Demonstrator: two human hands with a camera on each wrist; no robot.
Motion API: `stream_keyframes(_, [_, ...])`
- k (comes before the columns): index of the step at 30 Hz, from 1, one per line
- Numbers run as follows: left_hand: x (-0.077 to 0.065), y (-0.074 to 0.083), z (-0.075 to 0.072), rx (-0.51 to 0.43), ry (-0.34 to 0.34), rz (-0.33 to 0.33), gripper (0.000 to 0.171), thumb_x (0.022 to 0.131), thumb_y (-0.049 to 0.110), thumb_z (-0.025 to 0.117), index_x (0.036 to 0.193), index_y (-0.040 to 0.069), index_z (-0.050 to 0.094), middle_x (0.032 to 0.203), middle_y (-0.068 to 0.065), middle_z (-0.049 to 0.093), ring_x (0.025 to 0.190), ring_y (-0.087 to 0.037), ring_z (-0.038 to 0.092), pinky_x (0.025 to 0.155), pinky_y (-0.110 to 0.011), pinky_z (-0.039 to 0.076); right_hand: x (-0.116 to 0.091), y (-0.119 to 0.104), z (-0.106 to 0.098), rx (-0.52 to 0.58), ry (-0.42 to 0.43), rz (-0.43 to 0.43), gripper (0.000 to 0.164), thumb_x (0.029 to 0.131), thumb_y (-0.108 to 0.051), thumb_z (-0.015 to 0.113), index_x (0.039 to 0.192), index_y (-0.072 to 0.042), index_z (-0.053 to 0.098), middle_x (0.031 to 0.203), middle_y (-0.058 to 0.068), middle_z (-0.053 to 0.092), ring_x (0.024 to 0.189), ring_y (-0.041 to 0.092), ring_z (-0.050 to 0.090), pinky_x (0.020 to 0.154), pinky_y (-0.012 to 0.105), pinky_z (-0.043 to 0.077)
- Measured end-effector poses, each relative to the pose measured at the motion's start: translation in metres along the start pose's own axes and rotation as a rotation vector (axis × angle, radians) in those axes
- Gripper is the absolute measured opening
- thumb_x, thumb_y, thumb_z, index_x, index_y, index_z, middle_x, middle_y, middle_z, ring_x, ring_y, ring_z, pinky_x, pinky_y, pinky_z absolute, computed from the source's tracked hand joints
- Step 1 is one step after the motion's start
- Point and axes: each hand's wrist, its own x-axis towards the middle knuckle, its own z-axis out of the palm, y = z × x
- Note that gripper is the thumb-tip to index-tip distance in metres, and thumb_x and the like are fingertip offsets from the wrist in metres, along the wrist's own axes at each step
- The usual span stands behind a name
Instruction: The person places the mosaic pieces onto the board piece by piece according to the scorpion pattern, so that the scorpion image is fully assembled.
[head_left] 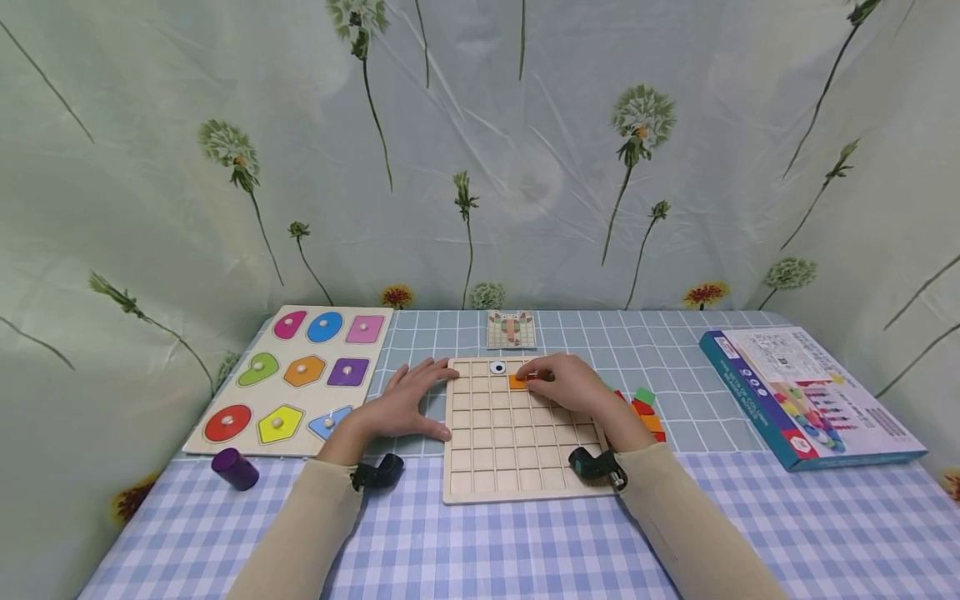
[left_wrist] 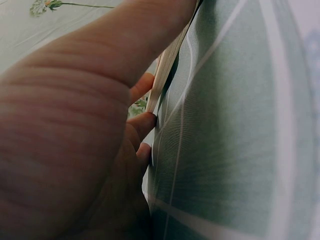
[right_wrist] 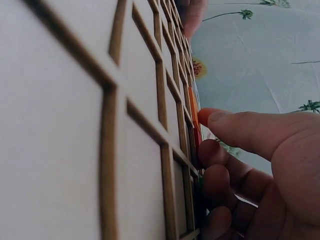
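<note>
Orange tile: twelve o'clock on the grid board; nine o'clock from the right hand, the nearer one; long axis partly covered
Right hand: fingertips at the tile; pinching or merely touching, I cannot tell
Left hand: splayed, gripping nothing; at the board's nine o'clock edge

The grid board lies between shape puzzle, left, and box, right.
</note>
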Motion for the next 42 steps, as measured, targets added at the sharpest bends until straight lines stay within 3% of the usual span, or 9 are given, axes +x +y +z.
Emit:
stream_keyframes(10, [0.0,0.002,-0.001,0.0,-0.001,-0.001,0.093,0.072,0.05,0.086,0.15,0.021,0.042,0.167,-0.01,0.023,0.157,-0.036,0.01,0.123,-0.065,0.0,-0.001,0.002,-0.002,0.016,-0.03,-0.049,0.024,0.098,-0.02,0.064,0.118,-0.026,0.075,0.125,0.002,0.072,0.115,0.024,0.065,0.097,0.044,0.052])
stream_keyframes(13, [-0.001,0.002,-0.001,-0.003,-0.002,-0.002,0.093,0.072,0.05,0.086,0.149,0.021,0.043,0.167,-0.01,0.023,0.157,-0.036,0.01,0.123,-0.065,0.0,-0.002,0.002,-0.002,0.029,-0.037,-0.053,0.023,0.098,-0.02,0.064,0.117,-0.026,0.075,0.124,0.001,0.072,0.113,0.022,0.065,0.095,0.042,0.053])
stream_keyframes(19, [-0.002,0.001,0.0,-0.005,-0.003,0.003,0.093,0.072,0.049,0.086,0.149,0.019,0.043,0.167,-0.01,0.023,0.156,-0.037,0.01,0.123,-0.065,0.001,-0.003,0.003,-0.008,0.1,-0.115,-0.06,0.024,0.097,-0.019,0.063,0.119,-0.023,0.072,0.109,-0.001,0.073,0.08,0.013,0.061,0.071,0.03,0.05])
stream_keyframes(23, [-0.002,0.001,0.0,-0.005,-0.003,0.007,0.093,0.072,0.05,0.086,0.149,0.02,0.043,0.167,-0.011,0.023,0.156,-0.038,0.01,0.123,-0.065,0.001,-0.005,0.006,-0.018,0.139,-0.16,-0.062,0.023,0.099,-0.018,0.062,0.12,-0.018,0.07,0.096,0.002,0.072,0.071,0.015,0.061,0.064,0.029,0.05])
stream_keyframes(29, [-0.001,0.002,0.0,-0.006,0.0,0.01,0.094,0.071,0.05,0.086,0.149,0.019,0.043,0.167,-0.011,0.023,0.156,-0.037,0.01,0.122,-0.066,0.001,-0.011,0.014,-0.037,0.122,-0.119,-0.062,0.022,0.098,-0.017,0.062,0.118,-0.012,0.07,0.096,0.007,0.07,0.076,0.019,0.062,0.068,0.03,0.051])
stream_keyframes(36, [-0.001,0.002,0.0,0.0,-0.001,0.007,0.094,0.072,0.05,0.086,0.15,0.019,0.043,0.167,-0.01,0.024,0.157,-0.036,0.01,0.123,-0.065,0.001,-0.019,0.027,-0.055,0.07,-0.079,0.018,0.024,0.098,-0.017,0.062,0.12,-0.011,0.069,0.099,0.008,0.068,0.081,0.021,0.06,0.069,0.03,0.052])
stream_keyframes(42, [-0.001,0.002,0.0,0.001,-0.001,0.01,0.094,0.072,0.051,0.086,0.15,0.02,0.043,0.167,-0.01,0.024,0.157,-0.037,0.01,0.122,-0.066,0.001,-0.024,0.041,-0.064,0.023,-0.139,0.064,0.026,0.093,-0.013,0.068,0.118,-0.01,0.068,0.096,0.008,0.064,0.084,0.02,0.057,0.068,0.028,0.051])
